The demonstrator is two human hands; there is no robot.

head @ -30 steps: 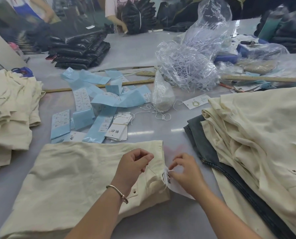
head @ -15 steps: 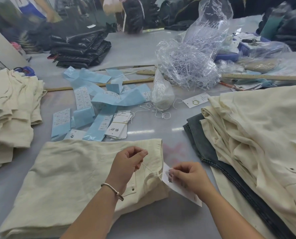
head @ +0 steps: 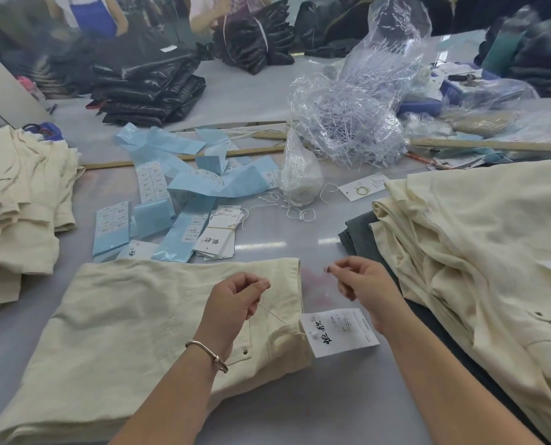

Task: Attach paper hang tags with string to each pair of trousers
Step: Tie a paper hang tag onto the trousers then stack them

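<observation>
Tag strung at the waistband, string drawn tight

My left hand (head: 235,303) pinches the string (head: 271,314), which runs toward 4 o'clock to the belt loop (head: 288,333) on the cream trousers (head: 139,322). The hang tag (head: 340,332), long axis 9-to-3, lies below my right hand (head: 364,289), whose fingertips are pinched together, on what I can't tell. It reads "1103".

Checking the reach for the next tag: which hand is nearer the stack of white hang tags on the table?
Left. The left hand sits just below the stack of hang tags, over the folded cream trousers; the right hand is farther off, to the stack's right.
</observation>
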